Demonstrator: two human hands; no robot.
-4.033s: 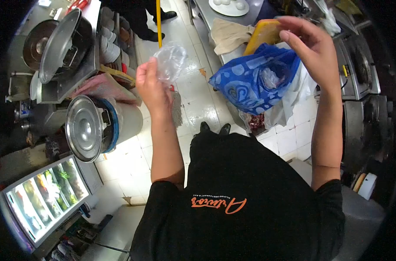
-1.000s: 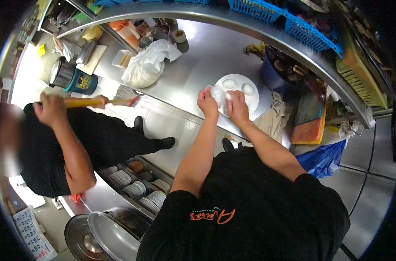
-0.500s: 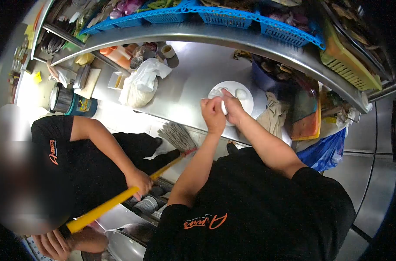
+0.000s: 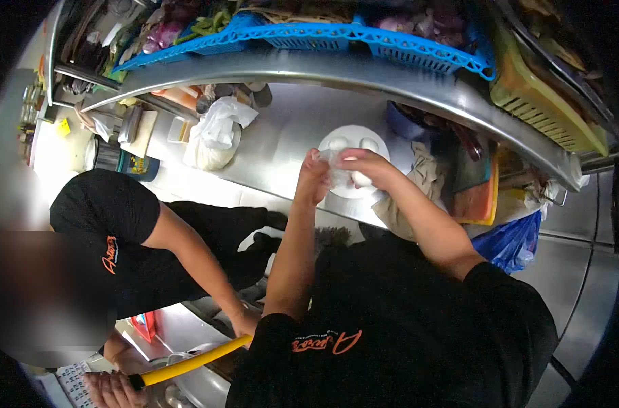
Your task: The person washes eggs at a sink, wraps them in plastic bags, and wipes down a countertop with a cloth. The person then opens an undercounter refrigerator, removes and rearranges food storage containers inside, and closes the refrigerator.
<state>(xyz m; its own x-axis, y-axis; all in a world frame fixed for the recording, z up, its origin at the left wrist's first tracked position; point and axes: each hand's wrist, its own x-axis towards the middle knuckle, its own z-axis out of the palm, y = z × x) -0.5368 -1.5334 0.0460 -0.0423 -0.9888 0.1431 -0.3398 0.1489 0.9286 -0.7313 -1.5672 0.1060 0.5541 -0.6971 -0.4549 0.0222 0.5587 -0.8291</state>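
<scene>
My left hand (image 4: 314,178) is closed on a crumpled piece of clear plastic (image 4: 336,168) above the plate's near left side. My right hand (image 4: 372,168) curls around a smooth white ball (image 4: 362,179), its fingertips reaching the plastic. Whether the ball is dough or something else I cannot tell. Beneath both hands a white plate (image 4: 354,130) rests on the steel counter. Two more white lumps, one at the left (image 4: 338,143) and one at the right (image 4: 369,145), lie on its far half.
At my left a co-worker grips a yellow mop handle (image 4: 194,364). A white plastic bag (image 4: 218,132) stands on the steel counter (image 4: 282,149). Beige cloth (image 4: 418,183) and cutting boards (image 4: 476,197) lie at right. Blue baskets (image 4: 418,54) line the overhead shelf.
My hands have moved slightly apart from a tight clasp, exposing the plastic and white ball. The co-worker has leaned closer, and the mop handle has swung lower.
</scene>
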